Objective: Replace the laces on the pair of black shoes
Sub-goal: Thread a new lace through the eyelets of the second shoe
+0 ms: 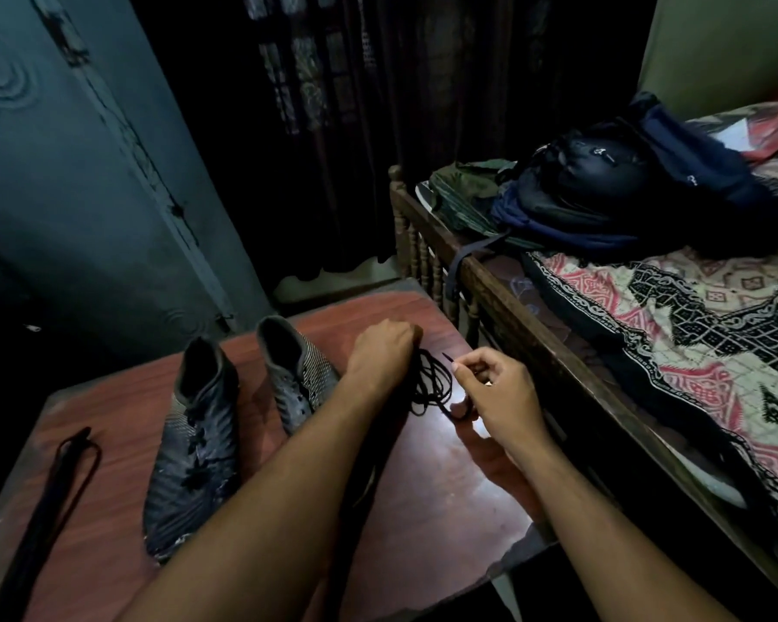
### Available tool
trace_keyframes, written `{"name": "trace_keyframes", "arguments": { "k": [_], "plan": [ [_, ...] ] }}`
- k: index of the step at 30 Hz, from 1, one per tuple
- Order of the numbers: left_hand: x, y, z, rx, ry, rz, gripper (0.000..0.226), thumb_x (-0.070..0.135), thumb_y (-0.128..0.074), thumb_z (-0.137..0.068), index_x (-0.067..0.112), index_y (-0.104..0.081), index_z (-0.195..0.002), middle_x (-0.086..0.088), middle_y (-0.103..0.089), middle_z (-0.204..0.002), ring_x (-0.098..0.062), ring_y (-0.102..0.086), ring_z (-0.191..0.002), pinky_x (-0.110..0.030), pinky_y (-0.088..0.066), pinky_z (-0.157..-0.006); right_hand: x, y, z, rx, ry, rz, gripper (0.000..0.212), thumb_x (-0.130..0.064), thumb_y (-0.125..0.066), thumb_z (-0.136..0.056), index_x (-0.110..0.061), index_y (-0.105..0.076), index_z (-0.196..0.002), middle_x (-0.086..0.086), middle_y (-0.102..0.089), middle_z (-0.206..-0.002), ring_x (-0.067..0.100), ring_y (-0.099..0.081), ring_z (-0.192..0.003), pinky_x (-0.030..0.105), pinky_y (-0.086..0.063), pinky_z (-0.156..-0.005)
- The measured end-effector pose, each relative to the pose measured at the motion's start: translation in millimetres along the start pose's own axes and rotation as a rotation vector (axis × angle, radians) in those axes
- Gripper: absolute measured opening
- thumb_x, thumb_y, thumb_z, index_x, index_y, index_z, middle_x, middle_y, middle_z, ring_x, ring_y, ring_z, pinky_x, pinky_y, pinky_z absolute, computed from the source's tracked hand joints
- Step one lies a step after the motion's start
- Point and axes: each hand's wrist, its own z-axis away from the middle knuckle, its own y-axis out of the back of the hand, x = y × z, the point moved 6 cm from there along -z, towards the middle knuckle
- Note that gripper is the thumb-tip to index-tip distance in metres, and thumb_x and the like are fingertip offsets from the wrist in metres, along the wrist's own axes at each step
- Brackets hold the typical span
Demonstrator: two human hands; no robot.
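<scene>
Showing a reddish-brown counter (423, 523) set against a wooden bed (504, 280), which carried a patterned bedspread (692, 316), a dark blue backpack (602, 190) and a folded green cloth (468, 186). A dark curtain (378, 127) hung behind, and a grey-green door (86, 195) stood at left. Two black shoes lay side by side on the counter, long axes running roughly from far to near, openings at the far end, toes toward the person: the left shoe (198, 442) in full view and partly laced, the right shoe (295, 370) partly covered by the left forearm. A straightened black lace (64, 478) lay well apart at the counter's left edge, its length parallel to the shoes. The left hand (382, 352) was closed, fingers curled round the top of a coiled black lace (432, 383) just right of the right shoe. The right hand (499, 392) pinched that lace's tip between thumb and forefinger, the tip pointing up and left.
</scene>
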Motion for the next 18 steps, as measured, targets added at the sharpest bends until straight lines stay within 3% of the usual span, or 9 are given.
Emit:
{"name": "trace_keyframes", "arguments": {
  "k": [2, 5, 8, 10, 11, 12, 14, 18],
  "plan": [
    [-5, -4, 0, 0.007, 0.028, 0.107, 0.016, 0.019, -0.056, -0.097, 0.019, -0.067, -0.107, -0.01, -0.069, -0.106, -0.034, -0.065, -0.098, -0.036, -0.048, -0.073, 0, -1, -1, 0.007, 0.001, 0.017, 0.014, -0.02, -0.073, -0.092, -0.03, -0.07, -0.082, -0.004, -0.071, -0.076, 0.024, -0.073, -0.064, 0.049, -0.06, -0.063],
    [-12, -3, 0, 0.008, 0.077, 0.317, 0.012, 0.021, -0.062, -0.098, 0.022, -0.065, -0.11, 0.0, -0.075, -0.105, -0.024, -0.066, -0.103, -0.03, -0.044, -0.076, -1, -1, -1, 0.028, 0.004, 0.04, 0.015, -0.019, -0.073, -0.091, -0.029, -0.069, -0.08, -0.002, -0.069, -0.075, 0.022, -0.071, -0.065, 0.052, -0.06, -0.065],
    [-4, 10, 6, -0.046, -0.009, 0.413, 0.019, 0.019, -0.059, -0.101, 0.021, -0.058, -0.12, 0.001, -0.074, -0.1, -0.02, -0.067, -0.095, -0.029, -0.047, -0.076, -12, 4, 2, 0.099, 0.151, 0.134, 0.014, -0.015, -0.073, -0.09, -0.025, -0.069, -0.082, -0.007, -0.067, -0.096, 0.01, -0.066, -0.091, 0.041, -0.057, -0.082],
    [4, 22, 15, -0.078, -0.095, 0.448, 0.016, 0.02, -0.057, -0.102, 0.027, -0.055, -0.116, 0.01, -0.068, -0.091, -0.004, -0.064, -0.08, -0.026, -0.051, -0.071, -20, 5, 5, 0.092, 0.23, 0.181, 0.011, -0.014, -0.073, -0.09, -0.022, -0.069, -0.085, -0.009, -0.065, -0.115, 0.005, -0.061, -0.111, 0.03, -0.051, -0.093],
    [9, 29, 19, -0.089, -0.139, 0.455, 0.015, 0.021, -0.057, -0.102, 0.033, -0.053, -0.111, 0.015, -0.064, -0.087, 0.004, -0.06, -0.075, -0.017, -0.047, -0.066, -24, 4, 7, 0.069, 0.255, 0.2, 0.01, -0.015, -0.073, -0.091, -0.022, -0.068, -0.086, -0.01, -0.065, -0.12, 0.004, -0.059, -0.116, 0.027, -0.049, -0.095],
    [14, 36, 24, -0.095, -0.183, 0.455, 0.019, 0.021, -0.056, -0.103, 0.039, -0.05, -0.107, 0.018, -0.061, -0.085, 0.008, -0.057, -0.073, -0.012, -0.042, -0.062, -26, 2, 8, 0.048, 0.287, 0.218, 0.009, -0.015, -0.072, -0.091, -0.021, -0.068, -0.087, -0.01, -0.066, -0.118, 0.004, -0.059, -0.116, 0.026, -0.048, -0.095],
    [21, 46, 32, -0.096, -0.25, 0.424, 0.022, 0.022, -0.054, -0.103, 0.043, -0.049, -0.103, 0.016, -0.06, -0.083, 0.005, -0.055, -0.07, -0.015, -0.038, -0.058, -31, 0, 12, 0.032, 0.345, 0.244, 0.008, -0.013, -0.073, -0.091, -0.018, -0.069, -0.087, -0.01, -0.069, -0.101, 0.001, -0.062, -0.102, 0.025, -0.05, -0.087],
    [17, 47, 40, -0.07, -0.241, 0.324, 0.01, 0.019, -0.052, -0.102, 0.021, -0.062, -0.102, 0.005, -0.061, -0.086, -0.012, -0.053, -0.073, -0.031, -0.035, -0.064, -34, 0, 18, 0.04, 0.376, 0.225, 0.007, -0.013, -0.076, -0.089, -0.017, -0.072, -0.085, -0.013, -0.07, -0.085, 0.001, -0.065, -0.086, 0.026, -0.052, -0.077]
  ]
}}
